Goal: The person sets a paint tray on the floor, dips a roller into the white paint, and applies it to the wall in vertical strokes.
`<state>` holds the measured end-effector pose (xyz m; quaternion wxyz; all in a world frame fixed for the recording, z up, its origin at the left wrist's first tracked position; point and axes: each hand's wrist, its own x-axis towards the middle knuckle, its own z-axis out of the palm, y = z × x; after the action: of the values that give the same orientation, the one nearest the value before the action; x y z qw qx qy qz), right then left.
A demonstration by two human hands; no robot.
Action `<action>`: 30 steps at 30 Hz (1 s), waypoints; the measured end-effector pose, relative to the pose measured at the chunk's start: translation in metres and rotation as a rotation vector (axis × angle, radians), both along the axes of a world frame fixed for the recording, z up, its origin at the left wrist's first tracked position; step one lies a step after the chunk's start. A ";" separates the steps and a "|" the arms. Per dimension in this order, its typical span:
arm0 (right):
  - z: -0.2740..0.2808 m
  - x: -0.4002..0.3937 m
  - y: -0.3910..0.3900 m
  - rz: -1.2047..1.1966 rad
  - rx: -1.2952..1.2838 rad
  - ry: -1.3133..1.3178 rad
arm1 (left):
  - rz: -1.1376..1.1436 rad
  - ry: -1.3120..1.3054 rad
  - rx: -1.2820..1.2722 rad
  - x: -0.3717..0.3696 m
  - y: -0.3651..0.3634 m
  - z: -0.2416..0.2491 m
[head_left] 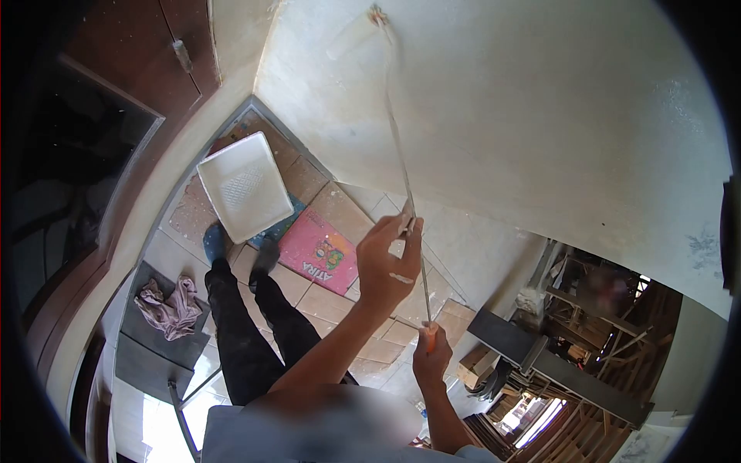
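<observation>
A long-framed paint roller point(397, 131) reaches up to the pale wall point(525, 116), and its white sleeve point(351, 38) lies against the wall near the top of the view. My left hand point(390, 258) pinches the thin metal rod about midway, with a pale smear on the back of the hand. Lower down, my right hand point(432, 359) is wrapped around the orange handle point(430, 337). On the floor by my feet sits a white paint tray point(245, 185) with a textured middle.
Cardboard sheets point(328, 297) and a pink printed sheet point(320, 251) cover the floor. A crumpled cloth point(167, 307) lies on a dark mat point(158, 351) at left. A brown door point(139, 54) stands upper left; dark boards and timber point(587, 378) fill the lower right.
</observation>
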<state>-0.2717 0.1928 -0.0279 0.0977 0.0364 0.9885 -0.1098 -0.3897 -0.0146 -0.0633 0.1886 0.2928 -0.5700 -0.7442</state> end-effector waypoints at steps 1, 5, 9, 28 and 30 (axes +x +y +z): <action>-0.002 0.003 0.004 -0.027 -0.006 -0.019 | -0.017 0.004 0.010 0.004 0.006 -0.002; 0.005 0.036 0.057 -0.104 -0.003 -0.098 | -0.088 0.001 0.084 0.033 0.058 -0.005; 0.016 0.034 0.067 -0.079 0.016 -0.162 | -0.062 0.026 0.078 0.029 0.050 -0.004; 0.011 -0.003 0.000 -0.138 0.008 -0.354 | -0.148 -0.165 0.056 0.014 0.000 -0.020; 0.008 -0.001 -0.004 -0.145 -0.007 -0.327 | -0.076 -0.107 0.050 0.010 -0.001 -0.019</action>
<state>-0.2728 0.1886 -0.0199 0.2491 0.1245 0.9539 -0.1124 -0.3794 -0.0160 -0.0827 0.1220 0.3150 -0.5711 -0.7481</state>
